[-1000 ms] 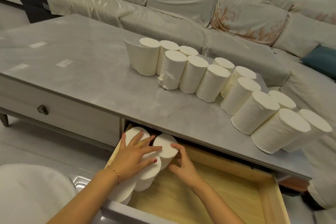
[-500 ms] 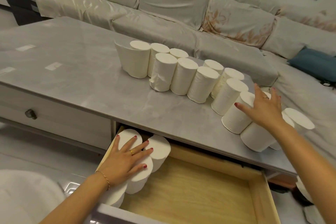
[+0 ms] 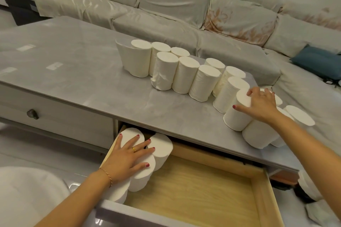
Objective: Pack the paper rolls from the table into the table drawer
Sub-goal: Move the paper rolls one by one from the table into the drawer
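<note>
We've got our left hand spread flat, palm down, on the rolls already standing in the drawer, packed into its left end, probably so they don't tip while that bare wood beside them waits for more. Further out, our right hand is open with fingers draped over the top of the nearest roll on the table, not quite gripping it yet. The rest of the paper rolls stand behind it in a curving line toward the sofa.

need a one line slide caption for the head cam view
Left hand steadies paper rolls in the open drawer while right hand reaches a roll on the table.
</note>
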